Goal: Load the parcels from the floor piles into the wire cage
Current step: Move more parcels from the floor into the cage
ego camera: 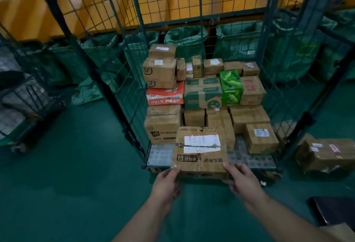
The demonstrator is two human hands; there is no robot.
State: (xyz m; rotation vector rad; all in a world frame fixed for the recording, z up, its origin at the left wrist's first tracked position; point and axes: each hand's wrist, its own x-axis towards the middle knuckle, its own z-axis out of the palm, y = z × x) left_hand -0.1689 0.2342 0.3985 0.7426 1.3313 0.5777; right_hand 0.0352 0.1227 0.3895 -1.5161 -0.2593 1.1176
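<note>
Placement step in hand: left hand (pixel 167 181) and right hand (pixel 242 180) each grip a near corner of the flat brown taped cardboard parcel (pixel 200 151) at the green wire cage's (pixel 199 1) open front; next, it probably needs sliding onto the bare grey metal floor plate (pixel 161 156).

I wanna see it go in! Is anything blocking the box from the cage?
Nothing visible. The left hand and right hand hold the box at the open front of the cage; bare floor plate lies ahead, before stacked parcels.
</note>
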